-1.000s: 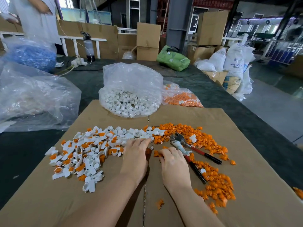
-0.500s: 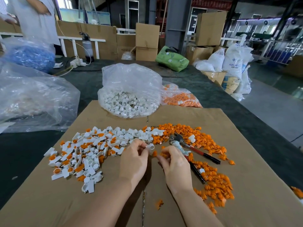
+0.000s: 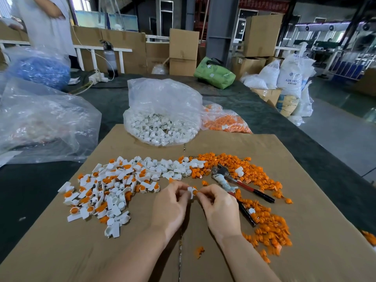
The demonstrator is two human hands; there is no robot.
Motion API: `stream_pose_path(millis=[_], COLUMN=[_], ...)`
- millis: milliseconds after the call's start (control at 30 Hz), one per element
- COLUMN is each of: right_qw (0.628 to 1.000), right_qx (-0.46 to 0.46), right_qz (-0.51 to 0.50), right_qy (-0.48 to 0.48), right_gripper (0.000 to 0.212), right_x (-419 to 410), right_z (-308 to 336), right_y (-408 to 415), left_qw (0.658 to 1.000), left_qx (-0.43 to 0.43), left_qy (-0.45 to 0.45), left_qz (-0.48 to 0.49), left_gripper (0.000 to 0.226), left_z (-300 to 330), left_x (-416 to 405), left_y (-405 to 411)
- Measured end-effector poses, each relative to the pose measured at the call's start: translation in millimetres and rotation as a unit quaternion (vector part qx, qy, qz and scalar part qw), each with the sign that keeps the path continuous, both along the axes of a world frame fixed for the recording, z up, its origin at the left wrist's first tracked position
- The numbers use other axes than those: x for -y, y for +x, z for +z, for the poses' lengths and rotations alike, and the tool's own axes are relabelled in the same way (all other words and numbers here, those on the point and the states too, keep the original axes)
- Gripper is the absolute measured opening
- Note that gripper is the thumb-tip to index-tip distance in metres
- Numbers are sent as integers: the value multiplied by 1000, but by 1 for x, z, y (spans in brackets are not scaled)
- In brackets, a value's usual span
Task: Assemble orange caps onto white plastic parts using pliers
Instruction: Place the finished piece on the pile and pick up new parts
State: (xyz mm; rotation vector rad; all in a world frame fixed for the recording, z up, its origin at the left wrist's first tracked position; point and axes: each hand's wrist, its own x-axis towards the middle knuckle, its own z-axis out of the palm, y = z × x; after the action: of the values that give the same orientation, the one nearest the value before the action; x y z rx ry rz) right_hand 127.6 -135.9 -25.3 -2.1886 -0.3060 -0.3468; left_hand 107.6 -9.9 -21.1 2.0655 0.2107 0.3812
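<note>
L hand [image 3: 173, 202] pinches small white plastic part [image 3: 190, 190]; R hand [image 3: 217, 202] pinches small orange plastic cap [image 3: 195, 192] at its R end. Red-handled steel pliers [image 3: 234, 185] lie just R, nearer R hand, handles toward operator.

A second ago both my hands lay low on the brown cardboard surface [image 3: 305, 231], my left fingers [image 3: 179, 188] reaching into the near edge of the white parts and my right fingers [image 3: 203, 195] among the loose orange caps. Since then I have lifted both hands a little off the cardboard and drawn them nearer to me and together. My left hand [image 3: 169, 208] now pinches a small white plastic part [image 3: 190, 189], and my right hand [image 3: 218, 208] pinches a small round orange plastic cap [image 3: 195, 192] against its right side.
</note>
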Motion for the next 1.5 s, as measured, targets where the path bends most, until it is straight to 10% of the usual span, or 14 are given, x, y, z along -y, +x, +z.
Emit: stream_pose_path(millis=[1500], right_qw=[992], right_qx=[84], right_qz=[90], right_qy=[-23], right_gripper=[25], right_x=[-1], right_z=[10], right_y=[-6], left_qw=[992], left_qx=[-1], left_qy=[-125], left_qz=[-26], left_gripper=[16], left_z=[1], left_x=[-2], left_y=[-3])
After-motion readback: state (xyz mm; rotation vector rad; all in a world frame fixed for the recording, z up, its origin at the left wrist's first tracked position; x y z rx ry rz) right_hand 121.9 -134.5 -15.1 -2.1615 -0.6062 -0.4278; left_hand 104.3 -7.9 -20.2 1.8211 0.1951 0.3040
